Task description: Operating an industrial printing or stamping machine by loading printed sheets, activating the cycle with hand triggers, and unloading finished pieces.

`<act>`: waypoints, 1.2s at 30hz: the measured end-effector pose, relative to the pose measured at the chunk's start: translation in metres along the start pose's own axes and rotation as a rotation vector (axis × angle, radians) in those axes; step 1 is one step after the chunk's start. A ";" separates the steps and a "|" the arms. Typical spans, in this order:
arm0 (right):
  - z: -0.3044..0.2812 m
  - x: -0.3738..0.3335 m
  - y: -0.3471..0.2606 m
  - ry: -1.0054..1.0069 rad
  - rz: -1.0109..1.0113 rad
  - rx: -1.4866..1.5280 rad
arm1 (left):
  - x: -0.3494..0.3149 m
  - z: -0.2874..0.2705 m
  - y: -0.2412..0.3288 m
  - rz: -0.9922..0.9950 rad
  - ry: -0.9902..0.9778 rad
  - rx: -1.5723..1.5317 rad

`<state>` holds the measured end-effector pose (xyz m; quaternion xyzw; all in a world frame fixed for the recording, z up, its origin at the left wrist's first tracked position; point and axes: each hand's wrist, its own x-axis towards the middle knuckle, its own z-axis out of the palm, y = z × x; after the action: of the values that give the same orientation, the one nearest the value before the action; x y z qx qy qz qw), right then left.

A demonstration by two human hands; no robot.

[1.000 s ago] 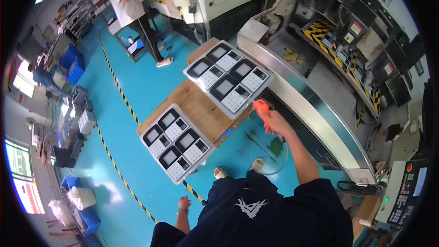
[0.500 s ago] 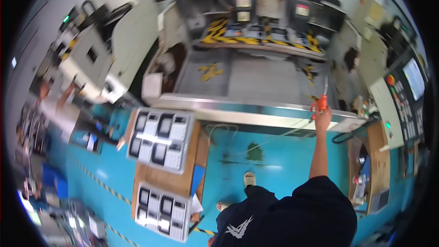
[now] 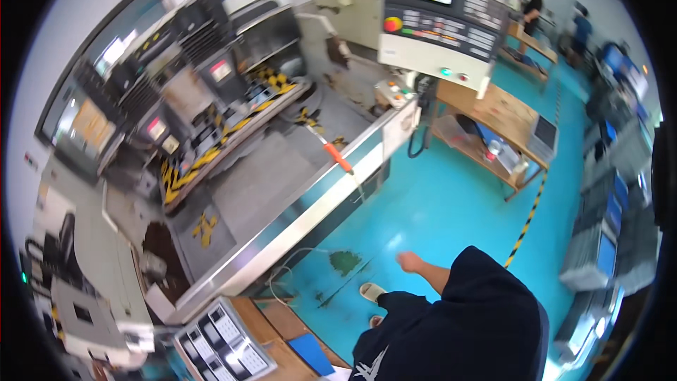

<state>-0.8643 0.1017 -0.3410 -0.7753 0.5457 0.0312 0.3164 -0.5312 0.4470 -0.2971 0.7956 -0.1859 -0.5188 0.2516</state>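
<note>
My right hand (image 3: pixel 409 262) hangs low over the blue floor at the end of my bare forearm, which comes out of a dark sleeve. It holds nothing and its fingers look loosely apart. An orange-handled tool with a thin metal nozzle (image 3: pixel 337 155) rests on the steel front rail of the open machine (image 3: pixel 303 215), well away from the hand, with a thin hose trailing down from it. My left hand is out of the picture.
A control panel with a screen and buttons (image 3: pixel 437 21) hangs above a wooden bench (image 3: pixel 493 109). A tray of dark parts (image 3: pixel 222 342) lies on a wooden cart at lower left. A yellow-black floor line (image 3: pixel 525 220) runs right. Two people (image 3: pixel 532 3) stand far back.
My right hand has let go of the orange tool, which now lies on the machine's rail, and has dropped toward the floor. My head has swung to the right.
</note>
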 end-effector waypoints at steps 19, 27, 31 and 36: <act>0.101 -0.441 0.130 0.042 1.262 1.247 | 0.056 0.121 0.152 0.539 -0.353 0.383; 0.093 -0.591 0.251 0.206 1.115 1.756 | -0.034 0.317 0.157 0.170 -0.604 0.607; 0.092 -0.674 0.314 0.929 1.261 1.776 | -0.064 0.339 0.118 0.432 -0.707 1.218; 0.093 -0.733 0.358 1.173 1.479 1.811 | -0.100 0.385 0.096 0.145 -0.659 1.092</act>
<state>-1.4414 0.6829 -0.2902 0.2943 0.7229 -0.5197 0.3473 -0.9272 0.3461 -0.2960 0.5934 -0.5444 -0.5481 -0.2257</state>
